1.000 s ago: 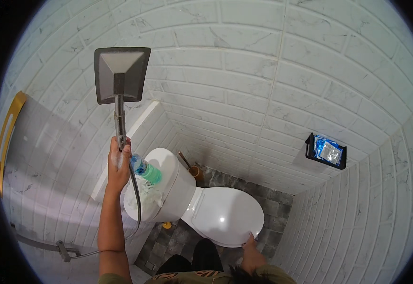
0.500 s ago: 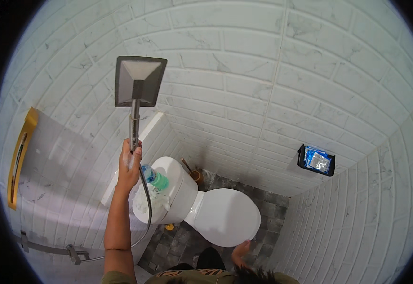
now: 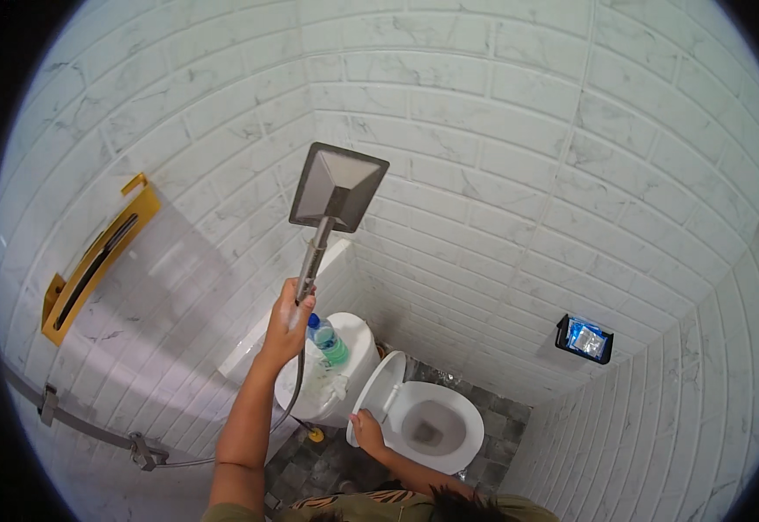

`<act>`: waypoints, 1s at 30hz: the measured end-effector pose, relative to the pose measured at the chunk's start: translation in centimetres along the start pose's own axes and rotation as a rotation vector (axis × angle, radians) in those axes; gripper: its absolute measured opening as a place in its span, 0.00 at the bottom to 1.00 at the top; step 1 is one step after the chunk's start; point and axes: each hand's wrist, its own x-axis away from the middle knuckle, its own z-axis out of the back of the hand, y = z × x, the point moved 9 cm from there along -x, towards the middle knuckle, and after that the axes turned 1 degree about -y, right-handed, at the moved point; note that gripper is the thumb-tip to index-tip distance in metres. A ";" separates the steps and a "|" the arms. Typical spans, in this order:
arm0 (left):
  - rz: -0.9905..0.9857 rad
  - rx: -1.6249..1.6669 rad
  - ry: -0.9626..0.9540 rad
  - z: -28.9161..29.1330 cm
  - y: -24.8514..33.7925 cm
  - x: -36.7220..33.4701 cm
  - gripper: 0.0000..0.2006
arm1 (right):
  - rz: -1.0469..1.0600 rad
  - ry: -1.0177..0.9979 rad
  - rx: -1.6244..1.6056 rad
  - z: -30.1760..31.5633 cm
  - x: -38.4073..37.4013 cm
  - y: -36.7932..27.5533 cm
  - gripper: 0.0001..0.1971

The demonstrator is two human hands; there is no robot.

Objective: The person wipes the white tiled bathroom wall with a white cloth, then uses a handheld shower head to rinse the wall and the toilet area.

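Observation:
My left hand point(image 3: 290, 317) is wrapped round the handle of a square grey shower head point(image 3: 340, 190), held up with its back toward me. A grey hose point(image 3: 299, 383) runs down from the handle. My right hand point(image 3: 367, 430) grips the edge of the white toilet lid point(image 3: 385, 384), which stands raised and tilted toward the tank. Below it the toilet bowl point(image 3: 436, 431) lies uncovered, its inside visible. On the white tank point(image 3: 355, 335) stand a clear bottle of green liquid point(image 3: 331, 346) with a blue cap and a crumpled whitish cloth or plastic point(image 3: 327, 387).
A gold wall shelf point(image 3: 101, 261) is at the left, above a metal rail point(image 3: 92, 438) with brackets. A black wall holder point(image 3: 585, 339) with blue packets hangs at the right. White tiled walls close around the toilet. A small yellow object point(image 3: 316, 435) lies on the dark tiled floor point(image 3: 292, 474).
My right hand has lifted the toilet lid from closed to raised, exposing the bowl. The shower head in my left hand has shifted right and down in the picture; the view has turned somewhat.

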 end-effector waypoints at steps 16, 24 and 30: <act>-0.082 0.085 -0.060 2.9 1.9 0.2 0.10 | 0.189 -0.487 -0.005 -6.7 -2.8 1.4 0.09; -0.281 0.165 -0.095 0.3 3.5 1.9 0.09 | 0.004 0.195 -0.297 11.9 -6.5 -13.8 0.11; -0.340 0.158 -0.187 -3.3 5.5 4.9 0.10 | 0.297 0.376 -0.422 19.8 -3.6 -30.8 0.20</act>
